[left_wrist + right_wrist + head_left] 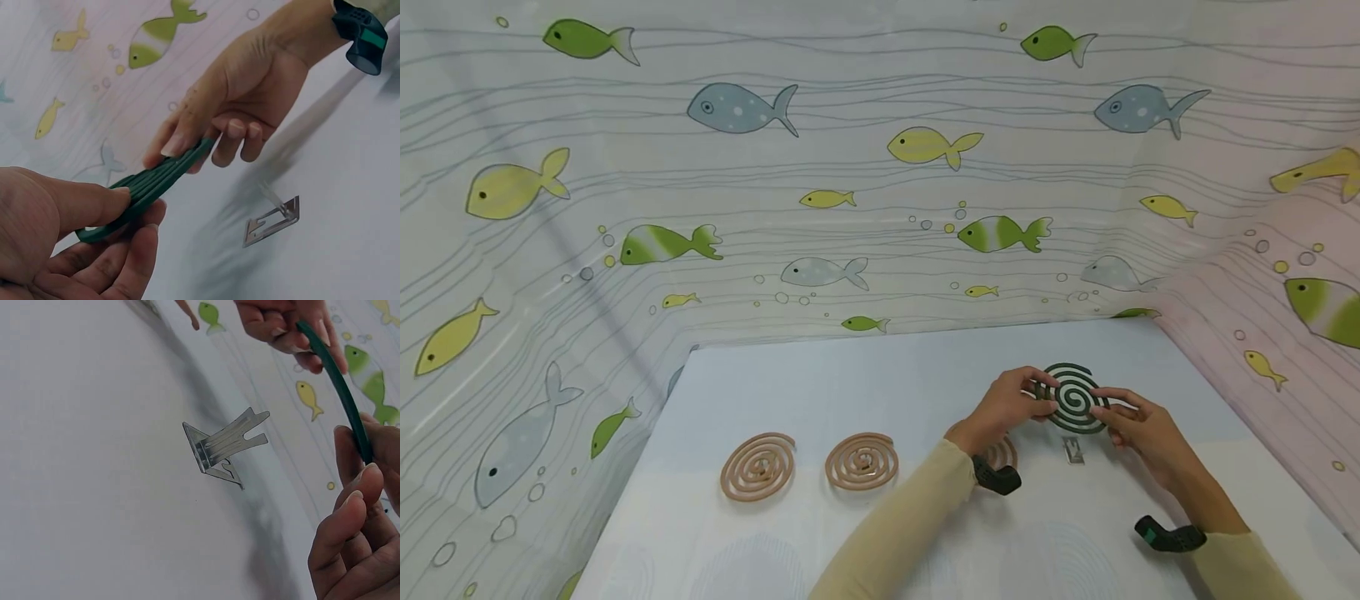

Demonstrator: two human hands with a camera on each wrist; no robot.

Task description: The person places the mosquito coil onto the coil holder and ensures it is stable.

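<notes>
A green mosquito coil (1072,398) is held above the right part of the table between both hands. My left hand (1006,403) pinches its left edge with the thumb on top, as the left wrist view also shows. On the opposite edge, my right hand (1138,429) pinches the coil between thumb and fingers. Below it on the white surface stands a small metal coil stand (1073,451), its forked prong sticking up in the right wrist view (237,437). A brown mosquito coil (1001,452) is partly hidden behind the left wrist.
Two brown mosquito coils, one at far left (757,467) and another beside it (862,462), lie on the white table (790,375), each with metal showing at its centre. A fish-patterned sheet (880,225) rises behind and at both sides.
</notes>
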